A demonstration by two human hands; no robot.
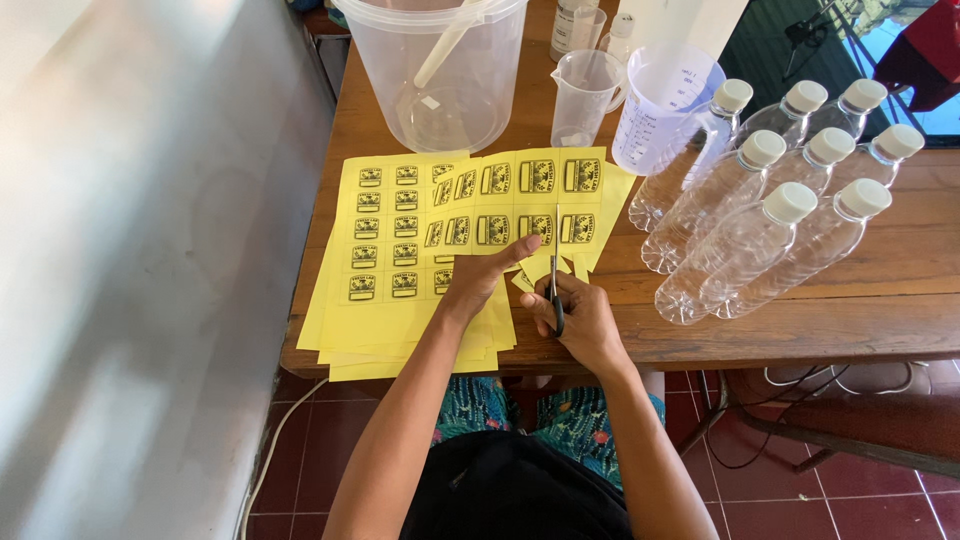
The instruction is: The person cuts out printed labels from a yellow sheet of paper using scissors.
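Right hand [585,318] is gripping a pair of scissors [555,268], fingers curled through the dark handles, the grip closed around them; blades are pointing away from the body, up along the yellow label sheet [520,205]. Whether the blades are parted, I cannot tell (too thin at this size).

Left hand [478,277] is lying palm-down on the sheet just left of the blades, fingers together and thumb reaching toward the cut line, pressing the paper flat; that grip is spread, pinching nothing.

The sheet being cut is lying across a stack of yellow sheets [385,300], which is overhanging the near edge of the wooden desk [880,300] at the front left corner. A few small cut scraps [527,275] are sitting between the two hands.

Right of the scissors a strip of bare desk is running to the near edge, open room for the right wrist. Beyond it, a cluster of clear plastic bottles [770,225] with white caps is lying on its side, well apart from the hands.

At the far edge: a large clear bucket [440,80], a small measuring cup [585,95] and a bigger measuring jug [660,110], the jug's base touching the sheet's top right corner.

A pale wall [140,270] is closing in the desk's left side.
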